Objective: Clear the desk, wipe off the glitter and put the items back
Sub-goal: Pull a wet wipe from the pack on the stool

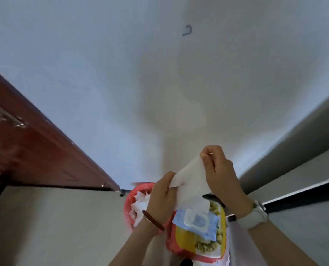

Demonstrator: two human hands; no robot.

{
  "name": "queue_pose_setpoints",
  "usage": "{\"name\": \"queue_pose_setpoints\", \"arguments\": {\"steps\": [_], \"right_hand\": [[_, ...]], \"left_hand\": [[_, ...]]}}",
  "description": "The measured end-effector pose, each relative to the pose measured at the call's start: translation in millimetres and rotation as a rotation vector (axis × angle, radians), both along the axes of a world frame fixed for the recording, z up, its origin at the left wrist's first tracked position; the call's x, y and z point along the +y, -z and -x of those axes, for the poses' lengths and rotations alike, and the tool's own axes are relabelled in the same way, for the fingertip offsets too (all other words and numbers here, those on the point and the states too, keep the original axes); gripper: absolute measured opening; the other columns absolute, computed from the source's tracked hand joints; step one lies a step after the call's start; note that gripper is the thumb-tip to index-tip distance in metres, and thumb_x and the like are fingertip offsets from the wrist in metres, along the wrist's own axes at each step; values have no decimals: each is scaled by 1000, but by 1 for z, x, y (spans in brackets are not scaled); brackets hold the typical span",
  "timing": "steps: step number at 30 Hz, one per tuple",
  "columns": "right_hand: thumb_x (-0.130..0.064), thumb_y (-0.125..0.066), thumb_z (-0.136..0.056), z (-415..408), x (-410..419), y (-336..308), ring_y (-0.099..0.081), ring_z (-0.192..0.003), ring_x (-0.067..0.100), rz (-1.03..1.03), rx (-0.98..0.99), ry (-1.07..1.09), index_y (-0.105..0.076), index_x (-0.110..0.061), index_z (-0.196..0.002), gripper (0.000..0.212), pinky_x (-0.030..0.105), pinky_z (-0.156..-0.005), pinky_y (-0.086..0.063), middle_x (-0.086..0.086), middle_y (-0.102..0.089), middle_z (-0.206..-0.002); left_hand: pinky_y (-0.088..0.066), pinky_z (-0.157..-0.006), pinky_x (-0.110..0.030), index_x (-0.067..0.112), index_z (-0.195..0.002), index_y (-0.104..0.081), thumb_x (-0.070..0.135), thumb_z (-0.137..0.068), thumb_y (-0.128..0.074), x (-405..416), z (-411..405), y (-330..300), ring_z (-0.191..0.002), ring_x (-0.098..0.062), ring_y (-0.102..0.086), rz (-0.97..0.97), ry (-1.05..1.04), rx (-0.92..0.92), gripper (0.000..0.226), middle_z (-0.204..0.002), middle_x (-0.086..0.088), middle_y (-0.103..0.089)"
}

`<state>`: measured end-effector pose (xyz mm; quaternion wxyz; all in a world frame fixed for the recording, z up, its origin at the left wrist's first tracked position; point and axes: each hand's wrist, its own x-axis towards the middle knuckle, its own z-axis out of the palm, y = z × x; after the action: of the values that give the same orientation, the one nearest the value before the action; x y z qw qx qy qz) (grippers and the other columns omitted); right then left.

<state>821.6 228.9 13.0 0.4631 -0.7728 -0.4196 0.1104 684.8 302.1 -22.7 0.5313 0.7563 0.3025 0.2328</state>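
A white wet wipe (191, 182) is stretched between both of my hands in the lower middle of the view. My left hand (162, 196) pinches its lower left part, and my right hand (220, 169) pinches its upper corner. Below them lies a colourful pack of wipes (198, 239), yellow and red with a blue label and an open white flip lid (196, 219). The wipe's lower end still reaches the lid. The desk is not in view.
A red bin (129, 204) holding crumpled white tissues stands on the floor left of the pack. A reddish-brown door (35, 146) is at the left. A white wall fills the upper view, with a grey edge (294, 150) at the right.
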Motion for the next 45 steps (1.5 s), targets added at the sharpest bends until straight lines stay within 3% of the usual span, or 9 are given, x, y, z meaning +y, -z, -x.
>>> {"name": "queue_pose_setpoints", "arguments": {"steps": [10,17,20,23,32,35,37,40,45], "right_hand": [[-22,-46,-95,147,98,-1,-38,-41,6,44,149,-274,-46,-14,-74,23,18,-44,-27,-5,-38,-48],[-61,-22,-89,347,102,33,-59,-83,23,551,1247,-480,-59,-7,-109,68,32,-66,-50,11,-63,-97],[-54,-20,-93,428,82,34,-60,-92,12,677,1441,-777,-56,-24,-106,50,41,-94,-42,-3,-70,-90],[-35,-40,-96,497,82,27,-67,-80,7,644,1482,-900,-68,-23,-89,32,29,-78,-48,-8,-72,-79],[-8,-49,-93,634,104,23,-46,-52,-2,166,365,-913,-44,-22,-58,38,27,-58,-32,-5,-49,-56],[-11,-53,-91,667,119,23,-49,-63,2,221,349,-1009,-60,-16,-97,10,22,-65,-38,1,-59,-74],[-9,-52,-91,686,134,22,-47,-54,-4,286,385,-1150,-35,-23,-134,48,11,-57,-37,-9,-54,-62],[-7,-51,-91,714,167,17,-51,-56,-7,373,306,-1402,-39,-23,-133,47,5,-58,-38,-18,-56,-56],[-21,-66,-84,767,234,18,-44,-91,4,414,-49,-1656,-50,-12,-127,47,2,-74,-30,-4,-48,-98]], "left_hand": [[-23,-46,-17,22,-47,-24,24,-93,-46,24,190,-42,-41,-5,-28,35,-472,119,51,-36,10,-28],[-47,-68,-37,7,-72,-63,50,-91,-38,28,370,-47,-67,-24,-56,574,-927,-213,53,-70,-13,-59],[-44,-64,-34,12,-71,-59,64,-76,-45,19,433,-48,-63,-25,-54,708,-1035,-384,55,-68,-11,-54],[-42,-49,-18,14,-70,-49,52,-88,-40,5,492,-58,-47,-12,-50,632,-1136,-469,43,-52,1,-48],[-30,-50,-27,16,-51,-34,28,-91,-51,-43,626,-31,-49,-13,-37,221,-1522,198,45,-47,6,-39],[-34,-53,-31,11,-60,-40,34,-84,-60,-45,662,-27,-57,-22,-42,270,-1674,263,40,-55,0,-44],[-49,-68,-36,12,-90,-53,30,-80,-66,-41,687,-26,-66,-24,-59,354,-1704,128,24,-66,-4,-62],[-50,-83,-36,25,-139,-20,16,-78,-70,-31,724,-24,-79,-24,-64,414,-1546,-6,80,-81,-13,-67],[-39,-75,-19,17,-110,-64,22,-77,-71,21,776,-26,-84,-13,-54,262,-1416,520,35,-95,-2,-61]]}}
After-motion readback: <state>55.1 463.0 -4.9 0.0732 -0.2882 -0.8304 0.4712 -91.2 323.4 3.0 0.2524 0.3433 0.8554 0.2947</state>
